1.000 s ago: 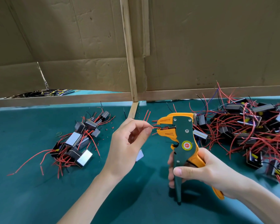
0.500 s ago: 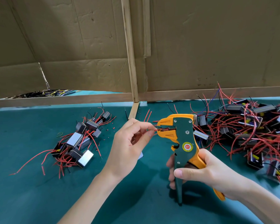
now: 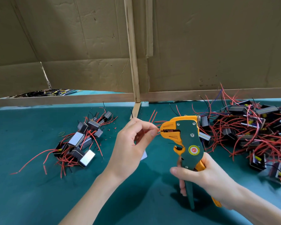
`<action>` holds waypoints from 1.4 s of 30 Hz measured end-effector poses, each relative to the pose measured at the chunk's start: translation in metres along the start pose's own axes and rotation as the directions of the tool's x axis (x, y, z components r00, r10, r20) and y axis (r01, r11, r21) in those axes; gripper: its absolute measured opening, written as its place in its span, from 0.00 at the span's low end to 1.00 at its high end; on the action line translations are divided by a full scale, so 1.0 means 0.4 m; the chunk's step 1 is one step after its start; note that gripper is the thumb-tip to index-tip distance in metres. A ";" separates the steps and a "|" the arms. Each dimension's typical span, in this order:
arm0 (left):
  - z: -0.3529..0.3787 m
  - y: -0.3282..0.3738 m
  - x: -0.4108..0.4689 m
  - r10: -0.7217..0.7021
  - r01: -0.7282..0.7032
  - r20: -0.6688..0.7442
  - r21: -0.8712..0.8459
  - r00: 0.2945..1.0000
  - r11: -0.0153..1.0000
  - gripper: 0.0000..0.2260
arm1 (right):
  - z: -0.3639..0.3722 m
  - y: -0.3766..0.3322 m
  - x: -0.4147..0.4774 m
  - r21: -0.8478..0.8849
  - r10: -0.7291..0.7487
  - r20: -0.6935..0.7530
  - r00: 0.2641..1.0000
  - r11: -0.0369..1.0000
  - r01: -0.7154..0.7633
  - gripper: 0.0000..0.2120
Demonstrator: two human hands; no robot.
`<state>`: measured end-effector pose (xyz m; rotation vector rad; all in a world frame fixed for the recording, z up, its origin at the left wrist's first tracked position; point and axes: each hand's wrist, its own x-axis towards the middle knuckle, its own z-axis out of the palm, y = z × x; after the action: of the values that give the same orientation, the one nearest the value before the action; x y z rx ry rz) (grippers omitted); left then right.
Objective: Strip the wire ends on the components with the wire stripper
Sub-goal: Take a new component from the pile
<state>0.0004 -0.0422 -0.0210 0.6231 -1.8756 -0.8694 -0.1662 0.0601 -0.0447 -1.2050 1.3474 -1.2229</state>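
Currently left hand [image 3: 128, 143] pinches red wire [image 3: 158, 130], tip at wire stripper [image 3: 187, 135] mouth; right hand [image 3: 206, 177] grips handles.

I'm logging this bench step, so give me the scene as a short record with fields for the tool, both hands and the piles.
tool: wire stripper, orange and green, upright, head pointing left
right: right hand grips the stripper's handles
left: left hand pinches a red wire end at the stripper's mouth
left side: smaller component pile, red leads
right side: larger component pile, tangled red leads
surface: green mat
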 end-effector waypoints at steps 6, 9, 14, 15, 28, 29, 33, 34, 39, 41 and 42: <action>0.010 -0.021 -0.005 -0.027 0.032 -0.060 0.086 0.998 0.996 0.05 | 0.006 0.012 0.007 0.137 0.016 -0.019 1.000 0.990 -0.013 0.11; 0.007 -0.027 0.009 -0.044 0.059 -0.092 0.166 0.995 0.984 0.07 | 0.000 -0.003 0.009 0.284 -0.026 0.056 0.998 0.959 0.009 0.07; 0.013 0.003 0.097 -0.029 0.049 -0.164 0.123 0.986 0.991 0.05 | -0.026 0.002 0.020 0.312 -0.082 -0.063 0.995 0.945 0.098 0.11; 0.018 0.016 0.123 -0.018 0.033 -0.171 0.089 0.985 0.995 0.05 | -0.029 0.002 0.022 0.311 -0.085 -0.073 0.994 0.945 0.104 0.11; 0.218 0.022 0.224 -0.151 0.224 0.346 -0.182 0.926 0.958 0.10 | -0.037 0.007 0.019 0.288 -0.155 -0.027 0.988 0.945 0.156 0.04; 0.213 0.018 0.214 -0.148 0.211 0.367 -0.139 0.918 0.968 0.11 | -0.039 0.010 0.022 0.294 -0.147 -0.043 0.988 0.943 0.153 0.04; 0.162 0.015 0.179 -0.210 0.267 0.409 -0.086 0.888 0.960 0.13 | -0.043 0.017 0.031 0.302 -0.134 -0.081 0.988 0.941 0.152 0.06; 0.140 0.011 0.170 -0.238 0.284 0.406 -0.055 0.882 0.957 0.14 | -0.043 0.017 0.033 0.302 -0.132 -0.083 0.988 0.941 0.151 0.07; -0.022 -0.069 0.108 -0.235 0.143 0.018 0.747 0.972 0.649 0.12 | -0.043 0.021 0.036 0.305 -0.117 -0.082 0.990 0.942 0.137 0.11; -0.091 -0.108 0.079 -0.198 0.193 -0.152 0.959 0.968 0.206 0.12 | -0.041 0.024 0.037 0.304 -0.115 -0.075 0.991 0.943 0.132 0.10; -0.118 -0.123 0.066 -0.227 0.254 -0.230 0.964 0.947 0.083 0.13 | -0.040 0.025 0.036 0.301 -0.117 -0.069 0.991 0.944 0.132 0.09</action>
<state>0.0344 -0.1061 -0.0310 1.8186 -2.1809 0.4875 -0.1842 0.0474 -0.0537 -1.0557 1.0800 -1.4995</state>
